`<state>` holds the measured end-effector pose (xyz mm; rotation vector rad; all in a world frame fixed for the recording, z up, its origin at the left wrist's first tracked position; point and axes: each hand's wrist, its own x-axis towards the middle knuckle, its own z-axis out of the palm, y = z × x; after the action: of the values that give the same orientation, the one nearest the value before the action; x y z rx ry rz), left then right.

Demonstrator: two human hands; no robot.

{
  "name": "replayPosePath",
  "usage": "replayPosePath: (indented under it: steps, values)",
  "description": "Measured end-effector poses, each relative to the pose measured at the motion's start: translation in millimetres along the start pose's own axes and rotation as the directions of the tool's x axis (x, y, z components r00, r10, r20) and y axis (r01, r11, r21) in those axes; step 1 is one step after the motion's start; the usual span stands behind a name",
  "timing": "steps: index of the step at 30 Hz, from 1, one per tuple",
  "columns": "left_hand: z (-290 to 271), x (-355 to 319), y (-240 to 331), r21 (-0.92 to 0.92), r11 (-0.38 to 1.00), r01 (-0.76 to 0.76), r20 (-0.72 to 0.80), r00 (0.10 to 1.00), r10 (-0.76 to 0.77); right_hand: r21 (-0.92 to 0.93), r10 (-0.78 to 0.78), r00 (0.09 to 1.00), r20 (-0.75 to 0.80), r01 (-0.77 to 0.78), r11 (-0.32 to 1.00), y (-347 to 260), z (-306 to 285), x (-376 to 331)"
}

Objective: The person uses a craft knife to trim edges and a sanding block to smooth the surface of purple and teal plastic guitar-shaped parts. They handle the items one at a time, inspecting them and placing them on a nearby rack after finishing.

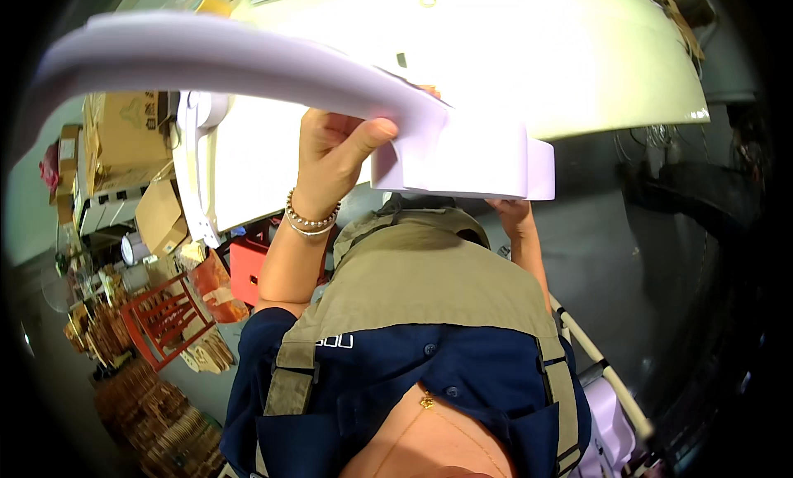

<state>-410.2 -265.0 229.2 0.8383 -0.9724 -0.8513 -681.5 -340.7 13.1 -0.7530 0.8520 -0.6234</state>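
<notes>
A long pale-lavender plastic part (pixel 248 61) is held up in front of me, level with my apron. Its curved arm sweeps off to the far left, and its boxy end (pixel 471 164) is nearest my body. My left hand (pixel 339 152) grips the arm beside that boxy end, thumb on the near face and most fingers hidden behind. Below the boxy end's right side, my right hand (pixel 510 210) supports it from underneath. The fingers there are mostly covered by the part.
Beyond the part lies a large pale table (pixel 578 57), a roll of yellow tape (pixel 206 3) and a small ring (pixel 428 0) on it. A similar lavender part (pixel 194 164) rests at its left edge. Cardboard boxes (pixel 124 135), a red chair (pixel 165 317) and stacked wooden pieces (pixel 157 412) stand left.
</notes>
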Motion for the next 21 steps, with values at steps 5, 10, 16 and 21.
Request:
replayPosePath:
  steps: [5, 10, 16, 21]
  values:
    - [31.4, 17.9, -12.4, 0.113, 0.993, 0.045, 0.081, 0.995, -0.054, 0.211, 0.023, 0.999, -0.04, -0.014, 0.977, 18.4, -7.5, -21.1]
    - [52.3, 31.6, -23.1, 0.166, 0.983, 0.077, 0.164, 0.981, -0.104, 0.268, -0.058, 0.998, -0.04, 0.067, 0.961, 28.6, -5.2, -38.7]
    - [59.2, 37.2, -34.0, 0.062, 0.986, 0.156, 0.223, 0.961, -0.166, -0.072, -0.012, 0.951, -0.308, -0.01, 0.997, 29.8, -6.2, -47.3]
    - [20.5, 29.3, -53.6, -0.131, 0.962, 0.241, 0.251, 0.946, -0.203, -0.468, -0.457, 0.838, -0.298, 0.289, 0.835, 23.0, -35.2, -58.4]
